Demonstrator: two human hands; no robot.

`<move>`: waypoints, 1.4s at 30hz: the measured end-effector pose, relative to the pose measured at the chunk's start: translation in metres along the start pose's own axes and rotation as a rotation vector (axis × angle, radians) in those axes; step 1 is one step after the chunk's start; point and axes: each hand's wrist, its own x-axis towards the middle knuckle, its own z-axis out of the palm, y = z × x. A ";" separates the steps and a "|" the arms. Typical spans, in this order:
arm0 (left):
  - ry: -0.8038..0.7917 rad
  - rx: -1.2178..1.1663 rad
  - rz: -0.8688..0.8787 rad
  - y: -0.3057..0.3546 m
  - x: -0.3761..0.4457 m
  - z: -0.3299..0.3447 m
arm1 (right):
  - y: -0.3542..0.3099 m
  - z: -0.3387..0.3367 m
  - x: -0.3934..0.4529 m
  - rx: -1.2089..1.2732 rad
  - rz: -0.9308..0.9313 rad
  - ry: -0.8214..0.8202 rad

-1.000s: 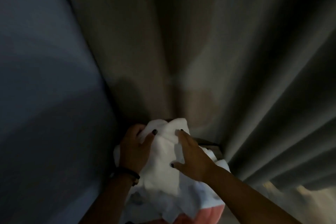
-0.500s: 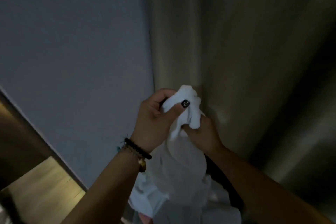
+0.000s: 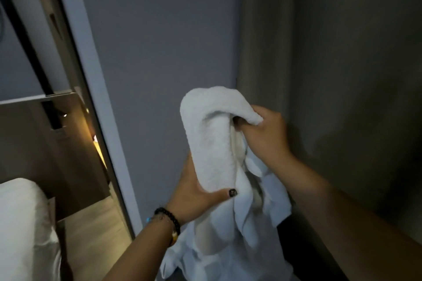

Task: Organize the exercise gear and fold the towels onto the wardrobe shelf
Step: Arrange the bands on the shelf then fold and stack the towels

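A white towel (image 3: 212, 143) is held up in the air in front of a grey wall (image 3: 159, 52), carried by nothing but the two hands. Its bunched upper part stands nearly upright, long axis running top to bottom with a slight lean to the left, and its top folds over to the right. The rest hangs down in loose folds. The left hand (image 3: 194, 191) grips the lower end of the bunched part, thumb across the front. The right hand (image 3: 262, 134) pinches the folded-over top edge. A beaded bracelet (image 3: 167, 218) sits on the left wrist. A grey curtain (image 3: 331, 75) hangs to the right; a white pillow (image 3: 22, 223) lies at lower left.
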 end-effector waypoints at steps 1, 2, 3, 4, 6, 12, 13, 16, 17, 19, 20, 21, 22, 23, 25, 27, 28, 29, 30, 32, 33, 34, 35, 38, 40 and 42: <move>0.007 -0.011 -0.026 -0.003 -0.001 0.003 | -0.012 0.003 0.000 0.065 -0.009 -0.006; 0.044 -0.029 -0.053 -0.003 0.000 0.006 | -0.021 0.006 0.000 0.112 -0.023 -0.020; 0.112 -0.059 -0.072 -0.002 0.001 0.007 | -0.028 0.009 0.000 0.159 -0.038 -0.044; 0.187 -0.098 -0.087 0.001 0.004 0.006 | -0.037 0.010 0.000 0.190 -0.064 -0.075; 0.316 -0.221 -0.107 0.008 0.008 -0.001 | -0.044 0.011 0.002 0.281 -0.103 -0.102; 0.408 -0.653 -0.126 0.058 0.015 -0.030 | -0.010 0.005 -0.028 0.324 -0.045 -0.313; 0.398 -0.680 -0.103 0.068 0.016 -0.034 | -0.003 0.002 -0.035 0.287 -0.028 -0.327; 0.369 -0.762 -0.044 0.093 0.021 -0.043 | 0.007 -0.003 -0.047 0.281 0.107 -0.394; 0.367 -0.779 -0.038 0.098 0.022 -0.044 | 0.006 -0.004 -0.051 0.306 0.164 -0.431; 0.361 -0.810 -0.052 0.103 0.023 -0.047 | 0.002 -0.001 -0.056 0.344 0.223 -0.495; 0.346 -0.810 -0.062 0.103 0.022 -0.047 | 0.000 0.002 -0.058 0.363 0.233 -0.515; 0.332 -0.798 -0.071 0.102 0.020 -0.046 | -0.002 0.006 -0.059 0.371 0.227 -0.514; 0.326 -0.774 -0.079 0.101 0.016 -0.045 | -0.004 0.011 -0.060 0.360 0.209 -0.496; 0.339 -0.735 -0.088 0.099 0.012 -0.045 | -0.006 0.015 -0.060 0.338 0.185 -0.481; 0.379 -0.576 -0.069 0.095 0.003 -0.046 | -0.010 0.022 -0.063 0.339 0.182 -0.478; 0.330 -0.408 -0.036 0.086 -0.005 -0.056 | -0.012 0.027 -0.068 0.461 0.241 -0.515; 0.272 -0.376 -0.025 0.081 -0.010 -0.063 | -0.015 0.029 -0.070 0.520 0.277 -0.540; 0.220 -0.391 -0.038 0.076 -0.015 -0.070 | -0.017 0.032 -0.070 0.562 0.306 -0.570; 0.192 -0.425 -0.063 0.071 -0.019 -0.076 | -0.018 0.037 -0.070 0.584 0.324 -0.588; 0.240 -0.499 -0.113 0.065 -0.027 -0.083 | -0.021 0.050 -0.069 0.533 0.308 -0.563; 0.305 -0.511 -0.113 0.061 -0.030 -0.086 | -0.023 0.058 -0.069 0.471 0.289 -0.520; 0.381 -0.511 -0.105 0.057 -0.032 -0.088 | -0.025 0.066 -0.069 0.422 0.273 -0.474; 0.463 -0.517 -0.116 0.054 -0.034 -0.089 | -0.027 0.073 -0.070 0.395 0.262 -0.427; 0.614 -0.571 -0.174 0.041 -0.040 -0.099 | -0.034 0.089 -0.077 0.399 0.249 -0.330; 0.627 -0.580 -0.196 0.032 -0.046 -0.109 | -0.037 0.098 -0.082 0.402 0.285 -0.305; 0.606 -0.577 -0.204 0.026 -0.051 -0.122 | -0.036 0.110 -0.087 0.385 0.282 -0.309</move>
